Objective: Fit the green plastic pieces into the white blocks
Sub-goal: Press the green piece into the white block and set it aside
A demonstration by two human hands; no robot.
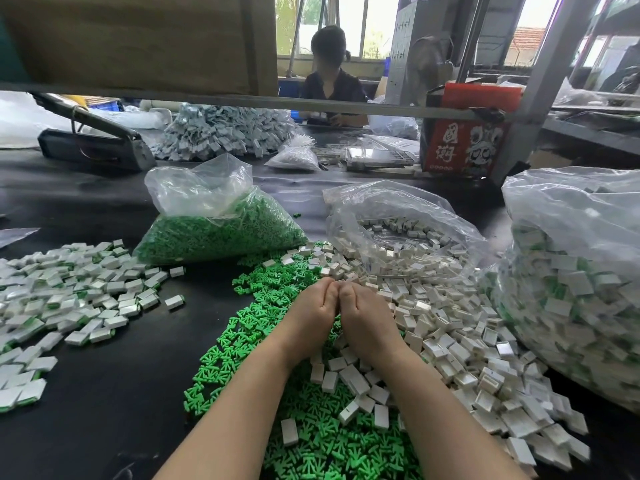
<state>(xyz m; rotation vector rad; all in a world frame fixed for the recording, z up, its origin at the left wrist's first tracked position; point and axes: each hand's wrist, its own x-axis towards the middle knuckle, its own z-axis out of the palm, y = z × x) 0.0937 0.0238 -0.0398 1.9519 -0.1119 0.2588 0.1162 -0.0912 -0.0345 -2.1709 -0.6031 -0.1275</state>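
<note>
My left hand (pixel 311 308) and my right hand (pixel 363 320) are pressed side by side at the middle of the table, backs up. Their fingers curl in and the fingertips meet over the pile. Whatever sits between the fingertips is hidden. Below and to the left of the hands spreads a loose heap of green plastic pieces (pixel 249 337). A heap of empty white blocks (pixel 446 327) lies to the right and spills under my forearms. White blocks with green fitted in them (pixel 72 292) lie scattered at the left.
A clear bag of green pieces (pixel 214 226) stands behind the hands. An open bag of white blocks (pixel 401 233) is beside it, and a big bag of fitted blocks (pixel 581 278) is at the right. Farther back are a red box (pixel 460 147) and a seated person (pixel 329 77).
</note>
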